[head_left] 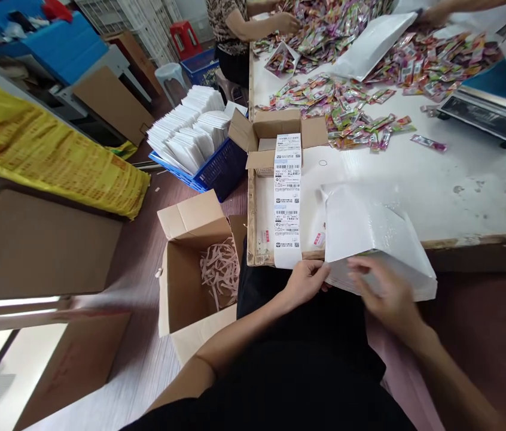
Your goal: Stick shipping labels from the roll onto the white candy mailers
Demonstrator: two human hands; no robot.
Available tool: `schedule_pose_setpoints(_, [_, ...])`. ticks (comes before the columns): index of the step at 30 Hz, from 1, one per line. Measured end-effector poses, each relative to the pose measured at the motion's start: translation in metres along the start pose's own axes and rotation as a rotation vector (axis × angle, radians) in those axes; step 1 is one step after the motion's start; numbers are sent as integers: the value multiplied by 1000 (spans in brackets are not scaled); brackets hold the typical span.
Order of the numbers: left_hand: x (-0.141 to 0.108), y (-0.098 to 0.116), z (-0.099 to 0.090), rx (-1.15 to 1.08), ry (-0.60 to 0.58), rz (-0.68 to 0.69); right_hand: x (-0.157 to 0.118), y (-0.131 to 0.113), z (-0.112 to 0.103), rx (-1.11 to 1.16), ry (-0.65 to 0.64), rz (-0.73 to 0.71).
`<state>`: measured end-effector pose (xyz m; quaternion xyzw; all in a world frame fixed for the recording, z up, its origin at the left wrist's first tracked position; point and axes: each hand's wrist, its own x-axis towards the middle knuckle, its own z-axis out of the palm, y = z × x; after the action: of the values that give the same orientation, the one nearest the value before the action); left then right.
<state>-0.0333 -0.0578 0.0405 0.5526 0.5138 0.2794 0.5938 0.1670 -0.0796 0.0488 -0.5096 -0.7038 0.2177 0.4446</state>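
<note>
Black clothing below; the left hand pinches the white mailer by its edge; the right hand overlaps it, blurred, grip indeterminable.

Blurs at the right fingers, shows fine print too small to read on the label strip, cuts off the scale at the right edge.

The light is bright, the right hand blurred.
</note>
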Motion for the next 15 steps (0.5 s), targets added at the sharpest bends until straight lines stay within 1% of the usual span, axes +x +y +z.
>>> schedule_pose_setpoints(1, [2,0,0,23,35,30,-4,-8,15,73,-128,34])
schedule_pose_setpoints(2, [5,1,-1,51,72,66,-7,-11,28,130,-221,90])
schedule_pose_setpoints(3, [8,1,-1,80,101,96,-8,-11,38,173,-275,152])
schedule_pose_setpoints(5, [14,2,-1,125,112,129,-8,-5,50,225,-329,243])
schedule_pose_setpoints(8, [18,-1,0,114,52,135,-6,0,51,226,-372,276])
schedule_pose_setpoints(10, [19,-3,0,58,19,119,-7,-1,41,199,-365,240])
schedule_pose_setpoints(11, [19,-4,-1,25,12,103,-9,-3,32,202,-352,214])
schedule_pose_setpoints(13, [18,-6,-4,-40,12,65,-20,-3,7,266,-305,191])
schedule_pose_setpoints(15, [17,-6,-9,-86,16,40,-36,2,-27,330,-211,234])
